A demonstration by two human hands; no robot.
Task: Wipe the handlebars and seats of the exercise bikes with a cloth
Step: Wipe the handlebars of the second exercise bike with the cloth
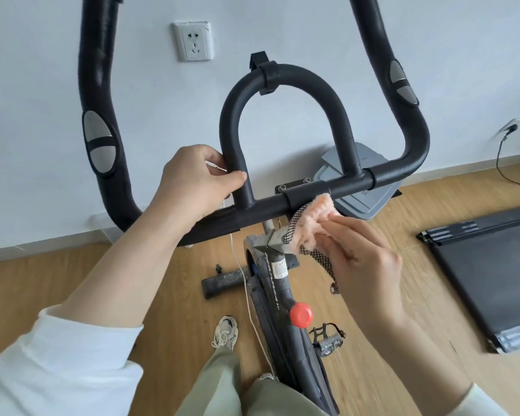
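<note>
Right hand (364,259) pinches the cloth (315,219) just below the handlebar (354,185) crossbar — bar runs left-right, centre frame; left hand (192,181) grips the loop.

Head view, steeply down, close over handlebars (288,202)

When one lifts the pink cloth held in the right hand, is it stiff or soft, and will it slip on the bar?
Probably floppy: the cloth bunches in the right hand, and its checked edge droops below. It is likely light, since the fingers alone pinch it. Its fluffy pile should drag rather than slip on the handlebar.
</note>
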